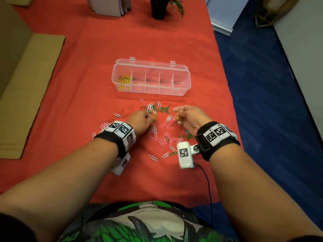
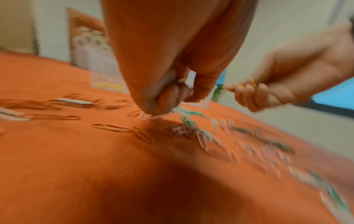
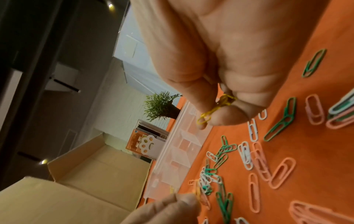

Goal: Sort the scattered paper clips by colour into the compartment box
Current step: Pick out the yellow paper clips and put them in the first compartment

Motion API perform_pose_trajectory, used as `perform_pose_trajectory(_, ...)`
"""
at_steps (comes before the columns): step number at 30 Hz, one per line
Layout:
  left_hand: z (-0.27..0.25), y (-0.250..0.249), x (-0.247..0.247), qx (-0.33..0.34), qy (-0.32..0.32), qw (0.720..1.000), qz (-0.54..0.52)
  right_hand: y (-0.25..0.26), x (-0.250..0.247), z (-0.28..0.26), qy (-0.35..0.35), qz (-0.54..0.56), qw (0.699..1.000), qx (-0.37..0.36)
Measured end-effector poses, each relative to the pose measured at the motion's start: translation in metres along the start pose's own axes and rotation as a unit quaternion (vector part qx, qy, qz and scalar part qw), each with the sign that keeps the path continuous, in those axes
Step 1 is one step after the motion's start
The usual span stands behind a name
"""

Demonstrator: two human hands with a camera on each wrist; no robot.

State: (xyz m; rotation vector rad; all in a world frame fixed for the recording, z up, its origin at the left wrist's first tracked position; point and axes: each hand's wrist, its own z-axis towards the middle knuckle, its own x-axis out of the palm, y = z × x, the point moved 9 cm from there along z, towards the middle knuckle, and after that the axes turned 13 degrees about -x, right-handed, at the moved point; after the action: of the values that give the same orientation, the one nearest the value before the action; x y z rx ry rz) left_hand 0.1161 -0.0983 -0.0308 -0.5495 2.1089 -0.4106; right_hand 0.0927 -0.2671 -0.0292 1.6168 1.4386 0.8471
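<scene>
A clear compartment box (image 1: 181,89) lies open on the red cloth, with yellow clips (image 1: 124,80) in its leftmost compartment. Pink, white and green paper clips (image 1: 161,135) are scattered in front of it. My left hand (image 1: 151,118) is down in the pile, fingers curled, pinching a yellow clip (image 1: 155,116) among green ones. The left wrist view is blurred; there the left fingers (image 2: 168,97) are bunched over the clips. My right hand (image 1: 178,114) hovers just right of it and grips a small bunch of yellow clips (image 3: 216,109) between thumb and curled fingers.
A flat cardboard box (image 1: 26,84) lies along the left side. A dark plant pot (image 1: 158,7) and a stack of books (image 1: 111,6) stand at the far edge. The table's right edge drops to blue carpet (image 1: 262,102). A cable (image 1: 208,180) trails from the right wrist camera.
</scene>
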Motion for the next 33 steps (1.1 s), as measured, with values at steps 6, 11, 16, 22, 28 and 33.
perform_pose_trajectory(6,-0.022,0.013,-0.014,-0.092,0.267,0.797,-0.535,0.015,0.044,-0.002,0.055,0.131,0.989,0.025)
perform_pose_trajectory(11,-0.020,0.033,-0.036,-0.118,0.252,0.737,-0.616,0.029,0.071,0.003,0.092,0.112,0.989,0.015)
perform_pose_trajectory(16,0.001,0.057,-0.056,-0.209,0.192,0.728,-0.623,0.037,0.083,0.017,0.068,0.038,0.997,-0.009)
perform_pose_trajectory(22,0.026,0.031,-0.129,-0.150,0.097,0.713,-0.678,0.049,0.082,0.043,0.002,-0.098,0.993,-0.062)
perform_pose_trajectory(28,0.037,0.021,-0.151,-0.132,0.030,0.741,-0.658,0.066,0.088,0.049,-0.009,-0.168,0.982,-0.089)
perform_pose_trajectory(33,0.029,0.052,-0.152,-0.151,-0.046,0.773,-0.615,0.107,0.115,0.053,0.015,-0.282,0.939,-0.198)
